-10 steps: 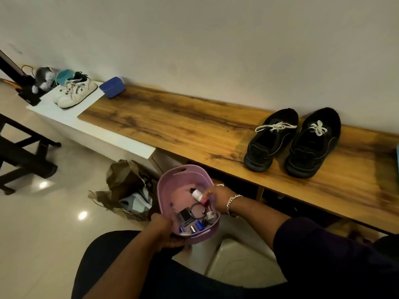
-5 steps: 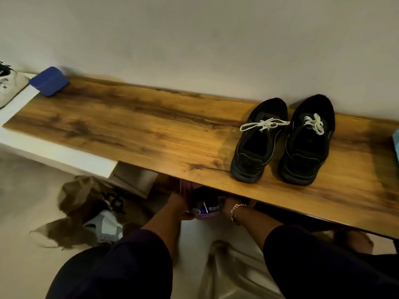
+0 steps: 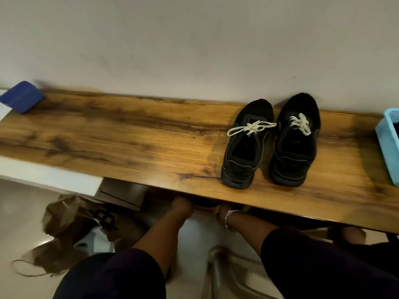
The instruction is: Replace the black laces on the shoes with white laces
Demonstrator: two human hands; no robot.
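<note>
On the wooden bench [image 3: 133, 134], toward its right end, sat the pair of black shoes [image 3: 269, 143], side by side, toes to the wall, heels near the front edge. Both carried white laces: the left shoe's white lace [image 3: 251, 128] was tied in a loose bow with one loop spilling over its side toward the wood, the right shoe's white lace [image 3: 301, 124] bunched in a tighter knot on the tongue. No black laces showed anywhere. Judged from that, the swap looked done or nearly so; lower eyelets were too dark to check, and the left bow might have wanted tidying.

Both hands were away from the shoes, reaching under the bench's front edge. Left hand [image 3: 182, 205] and right hand [image 3: 222, 212], the latter with a bracelet [image 3: 230, 219] at the wrist, flanked a dark rounded object [image 3: 205, 203] in shadow; what it was could not be told. Fingers were hidden by the bench, so grip on either hand could not be told.

Further out: blue pad [image 3: 21, 97] at the bench's far left, light blue basket [image 3: 388, 143] at the right edge, crumpled brown paper bag [image 3: 71, 219] on the floor at left.
</note>
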